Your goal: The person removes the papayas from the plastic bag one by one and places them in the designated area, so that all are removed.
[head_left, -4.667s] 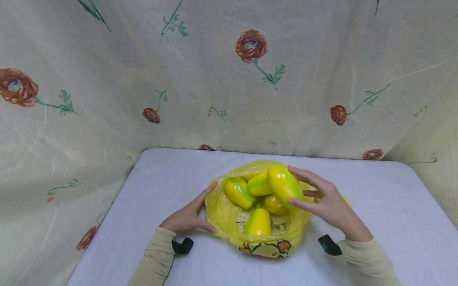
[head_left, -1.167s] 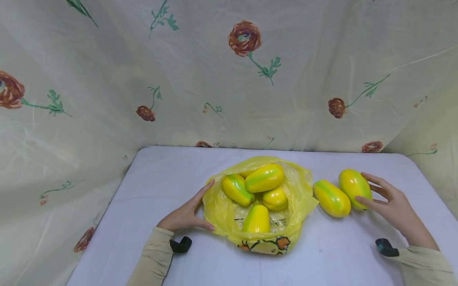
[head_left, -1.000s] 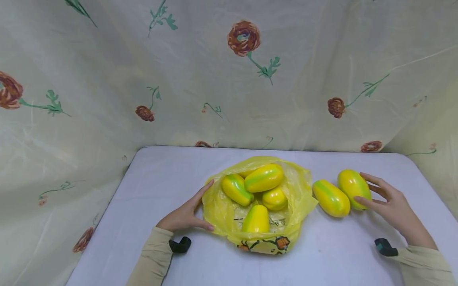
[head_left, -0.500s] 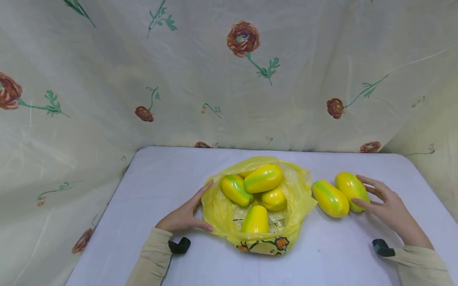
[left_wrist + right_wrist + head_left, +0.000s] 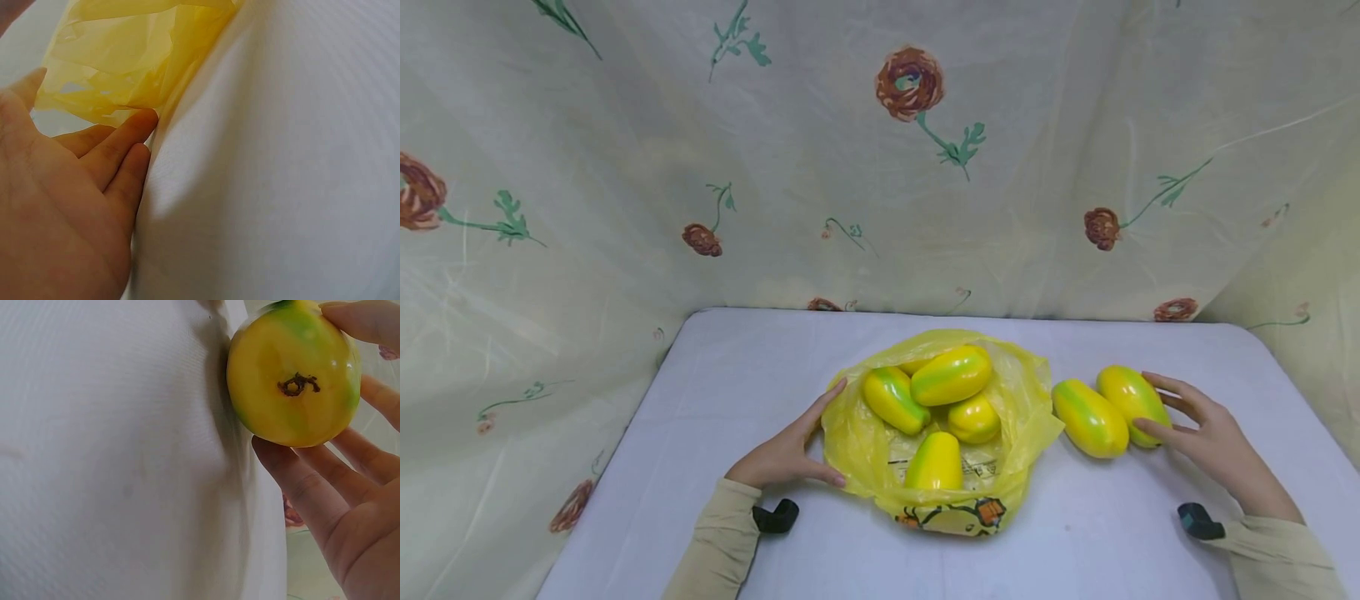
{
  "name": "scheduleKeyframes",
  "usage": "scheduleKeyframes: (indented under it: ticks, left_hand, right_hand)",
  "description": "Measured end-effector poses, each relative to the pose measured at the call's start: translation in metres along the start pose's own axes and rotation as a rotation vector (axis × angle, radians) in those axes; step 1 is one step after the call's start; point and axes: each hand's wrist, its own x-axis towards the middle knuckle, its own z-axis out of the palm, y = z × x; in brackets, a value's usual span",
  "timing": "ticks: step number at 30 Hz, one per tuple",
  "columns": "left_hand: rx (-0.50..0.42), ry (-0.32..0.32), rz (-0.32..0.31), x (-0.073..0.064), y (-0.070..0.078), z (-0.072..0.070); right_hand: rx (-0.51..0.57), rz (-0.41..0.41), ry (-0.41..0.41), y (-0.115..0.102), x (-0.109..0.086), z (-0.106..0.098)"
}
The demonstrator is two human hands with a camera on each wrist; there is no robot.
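Observation:
A yellow plastic bag (image 5: 1026,467) with a printed front lies open on the table, several glossy yellow-green papayas inside, one papaya (image 5: 952,375) on top of others. My left hand (image 5: 786,450) rests against its left side, fingers and thumb spread along the plastic; in the left wrist view the fingertips (image 5: 147,119) touch the bag's edge. To the right of the bag, my right hand (image 5: 1202,437) holds a papaya (image 5: 1123,400) between thumb and fingers. Its brown-marked end faces the right wrist view. Just left of it another papaya (image 5: 1086,421) lies on the table.
The white-covered table (image 5: 1000,567) ends at a flower-patterned curtain (image 5: 1000,250) behind and at the sides. A black wrist camera (image 5: 777,517) sits on the left wrist, and a similar camera (image 5: 1200,521) on the right.
My right hand has carried a papaya from over the bag to the table at right, then shifted it slightly left and nearer beside the other papaya. The left hand stays at the bag.

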Motion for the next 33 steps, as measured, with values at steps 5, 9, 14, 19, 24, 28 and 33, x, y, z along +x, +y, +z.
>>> scheduleKeyframes:
  ticks: [5, 9, 14, 19, 24, 28, 33]
  left_hand:
    - [0.001, 0.002, 0.013, -0.0002, 0.0003, 0.0001]
    - [0.003, 0.000, 0.020, 0.0003, -0.0002, -0.0001]
    - [-0.002, -0.006, 0.024, 0.0008, -0.0008, -0.0001]
    - [-0.001, -0.004, 0.023, 0.0010, -0.0015, 0.0001]
    - [0.005, -0.004, 0.022, 0.0010, -0.0020, 0.0000]
    - [0.008, -0.006, 0.029, 0.0008, -0.0025, -0.0005]
    - [0.016, -0.008, 0.040, 0.0005, -0.0010, -0.0010]
  right_hand:
    - [-0.013, -0.017, 0.009, 0.0018, 0.0005, -0.0016]
    - [-0.021, -0.027, 0.024, 0.0037, 0.0011, -0.0031]
    - [-0.009, -0.031, 0.032, 0.0038, 0.0006, -0.0044]
    - [-0.004, -0.025, 0.028, 0.0029, 0.0000, -0.0053]
    - [0.004, -0.020, 0.029, 0.0026, -0.0006, -0.0053]
    - [-0.002, -0.030, 0.051, 0.0044, -0.0015, -0.0058]
    - [0.014, -0.068, 0.096, 0.0068, -0.0028, -0.0083]
